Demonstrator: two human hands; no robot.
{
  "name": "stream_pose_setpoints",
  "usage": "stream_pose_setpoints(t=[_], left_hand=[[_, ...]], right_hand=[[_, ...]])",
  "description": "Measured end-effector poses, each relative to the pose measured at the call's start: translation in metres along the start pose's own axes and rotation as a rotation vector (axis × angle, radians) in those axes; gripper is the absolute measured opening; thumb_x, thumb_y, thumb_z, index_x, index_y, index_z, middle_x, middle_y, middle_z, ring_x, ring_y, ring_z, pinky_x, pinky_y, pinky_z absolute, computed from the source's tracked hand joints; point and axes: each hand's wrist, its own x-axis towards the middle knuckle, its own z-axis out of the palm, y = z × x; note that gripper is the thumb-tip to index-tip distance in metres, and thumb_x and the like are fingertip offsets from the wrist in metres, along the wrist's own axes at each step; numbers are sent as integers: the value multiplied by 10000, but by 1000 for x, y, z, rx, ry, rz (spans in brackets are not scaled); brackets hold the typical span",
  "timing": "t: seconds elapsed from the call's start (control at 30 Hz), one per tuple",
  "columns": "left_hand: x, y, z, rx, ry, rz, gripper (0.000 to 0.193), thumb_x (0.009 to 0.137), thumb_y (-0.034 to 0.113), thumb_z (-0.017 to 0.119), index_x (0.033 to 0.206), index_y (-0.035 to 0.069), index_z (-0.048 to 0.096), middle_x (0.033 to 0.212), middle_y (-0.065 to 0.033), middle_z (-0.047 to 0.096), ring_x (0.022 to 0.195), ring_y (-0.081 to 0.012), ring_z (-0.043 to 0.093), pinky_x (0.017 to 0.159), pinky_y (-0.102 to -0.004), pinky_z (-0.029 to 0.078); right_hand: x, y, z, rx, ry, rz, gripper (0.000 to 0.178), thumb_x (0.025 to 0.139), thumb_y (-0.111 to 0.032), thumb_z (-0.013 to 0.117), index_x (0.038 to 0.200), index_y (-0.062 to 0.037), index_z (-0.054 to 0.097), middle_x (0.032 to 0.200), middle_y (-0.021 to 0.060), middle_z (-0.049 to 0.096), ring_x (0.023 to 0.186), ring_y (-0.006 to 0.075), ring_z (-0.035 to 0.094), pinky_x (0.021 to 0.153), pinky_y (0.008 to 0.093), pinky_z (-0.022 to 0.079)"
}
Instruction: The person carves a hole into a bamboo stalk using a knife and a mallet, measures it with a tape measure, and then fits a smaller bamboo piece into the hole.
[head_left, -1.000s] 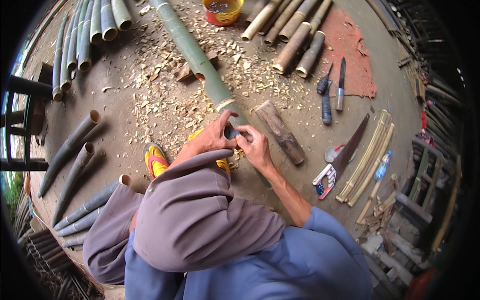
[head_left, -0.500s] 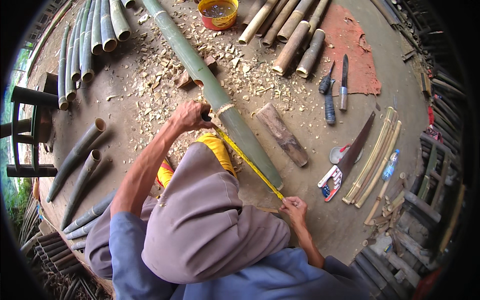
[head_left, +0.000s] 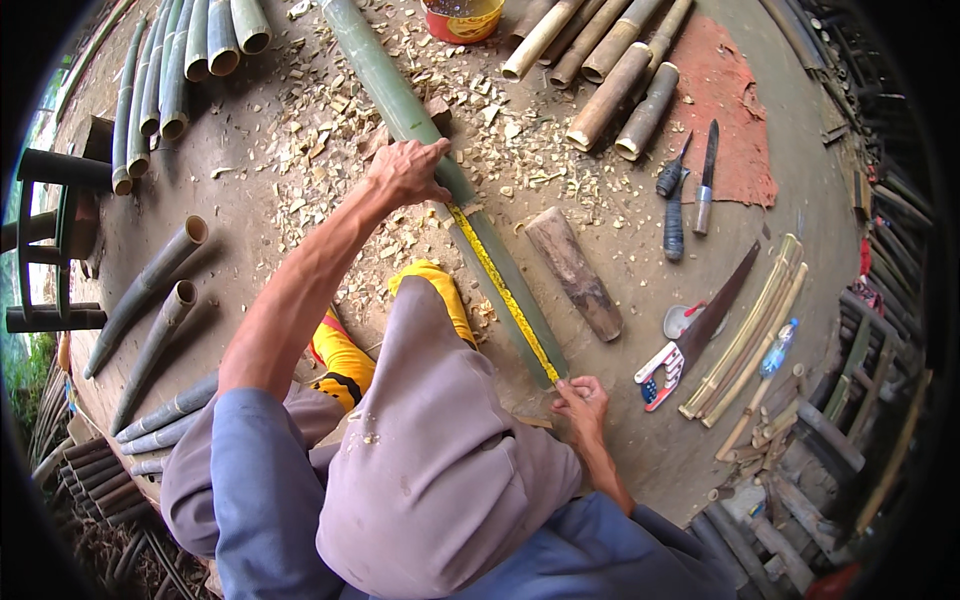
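A long green bamboo pole (head_left: 378, 82) slants from the far side down toward me. Along its near stretch lies a yellow tape measure (head_left: 505, 292), pulled straight and flat against the bamboo. My left hand (head_left: 408, 172) is closed at the upper end of the tape, resting on the pole by a pale joint ring; the tape's case is hidden under the fingers. At the pole's near end, my right hand (head_left: 582, 400) pinches the other end of the tape against the bamboo's edge.
A short wood block (head_left: 575, 275) lies right of the pole. Farther right are a handsaw (head_left: 700, 330), knives (head_left: 706, 180), bamboo strips (head_left: 745, 330) and a plastic bottle (head_left: 778, 348). Chips (head_left: 320, 130) cover the ground. Cut bamboo tubes (head_left: 150, 290) lie left; a bucket (head_left: 462, 18) stands at the back.
My left hand has moved up and away from me onto the pole. The tape, which ran beside the bamboo's edge, now lies on its surface. My right hand stays at the near end.
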Motion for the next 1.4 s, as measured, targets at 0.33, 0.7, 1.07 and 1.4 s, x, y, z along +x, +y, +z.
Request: stream_pose_setpoints(t=[0.33,0.7,1.07,1.4], left_hand=[[11,-4,12,-41,69,5,597,595,383,805,1087,141,568,776,-103,660,729,-282,665,563,-404,514],[1,8,-5,-100,54,-94,526,569,341,819,1004,133,610,800,-89,672,757,-275,673,595,-404,526],[2,12,-4,-83,3,-147,524,561,324,819,1003,143,606,799,-81,667,737,-272,666,586,-396,518],[4,11,0,-87,58,-132,494,556,305,833,961,129,611,778,-83,671,724,-263,667,576,-388,514]], right_hand=[[174,-149,-47,-981,417,-992,410,850,-153,613,1197,27,490,1146,249,539,1049,345,547,888,460,434],[297,-198,-52,-1139,460,-673,679,779,-124,669,1389,-71,376,1178,287,540,1099,416,526,962,470,413],[159,-142,-24,66,181,-543,462,778,-31,562,1227,-20,450,847,107,581,673,192,598,617,325,505],[55,-139,103,-535,-406,-688,113,908,-109,502,971,-23,463,672,77,596,560,139,603,491,297,494]])
